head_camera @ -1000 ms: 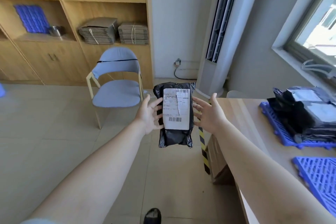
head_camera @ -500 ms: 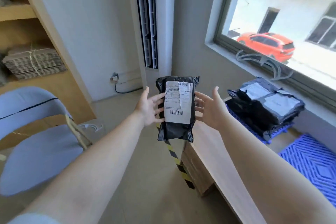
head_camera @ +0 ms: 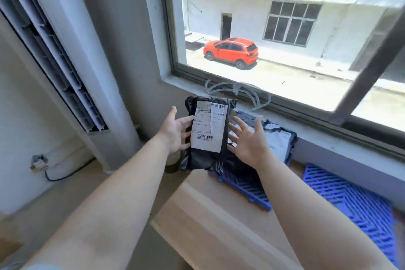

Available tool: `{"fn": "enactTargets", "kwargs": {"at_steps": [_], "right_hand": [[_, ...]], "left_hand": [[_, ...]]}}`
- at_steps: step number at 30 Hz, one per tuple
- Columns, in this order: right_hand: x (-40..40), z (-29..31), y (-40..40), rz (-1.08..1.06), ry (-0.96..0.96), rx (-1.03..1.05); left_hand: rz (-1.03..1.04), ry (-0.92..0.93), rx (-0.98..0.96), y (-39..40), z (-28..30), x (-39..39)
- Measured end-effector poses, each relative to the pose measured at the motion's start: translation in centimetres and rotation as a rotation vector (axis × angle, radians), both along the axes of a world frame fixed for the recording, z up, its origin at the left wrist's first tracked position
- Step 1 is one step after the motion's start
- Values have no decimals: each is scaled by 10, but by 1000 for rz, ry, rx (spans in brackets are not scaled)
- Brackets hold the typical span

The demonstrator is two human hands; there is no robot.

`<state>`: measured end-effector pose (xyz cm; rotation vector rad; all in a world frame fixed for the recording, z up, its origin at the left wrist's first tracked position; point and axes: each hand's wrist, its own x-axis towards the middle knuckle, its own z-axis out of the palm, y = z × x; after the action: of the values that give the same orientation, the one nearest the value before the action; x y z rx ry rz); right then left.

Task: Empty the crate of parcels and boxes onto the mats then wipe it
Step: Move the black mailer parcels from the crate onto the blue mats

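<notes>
A black plastic parcel (head_camera: 207,136) with a white barcoded label stands upright in the air over the desk (head_camera: 219,226) edge, just before a blue mat (head_camera: 245,184) stacked with parcels. The left hand (head_camera: 175,131) and right hand (head_camera: 247,140) flank it, fingers straight and spread; the left fingertips touch its edge, the right seemingly just apart.

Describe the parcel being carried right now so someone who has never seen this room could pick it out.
Start at the big window and drop to the wooden table beneath it. The parcel, a black plastic mailer, is held upright between the flat left hand and right hand. Unlike the parcels lying on the blue mat, it is airborne, its white barcode label facing the camera.
</notes>
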<state>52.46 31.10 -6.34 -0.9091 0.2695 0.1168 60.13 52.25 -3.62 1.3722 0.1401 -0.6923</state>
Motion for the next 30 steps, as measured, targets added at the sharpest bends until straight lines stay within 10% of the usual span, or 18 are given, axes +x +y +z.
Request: {"fn": "enactTargets", "kwargs": {"at_steps": [22,24,30], "right_hand": [[127,-93,-103,-518,453,-279],[132,-101,-91,-537,499,-432],[141,-115,-53,-92,806,-1573]], "left_hand": [[-693,245,28,-175,-107,216],[-715,91,83,-179,-114,214],[-964,-1219,724,-180,-146,194]]}}
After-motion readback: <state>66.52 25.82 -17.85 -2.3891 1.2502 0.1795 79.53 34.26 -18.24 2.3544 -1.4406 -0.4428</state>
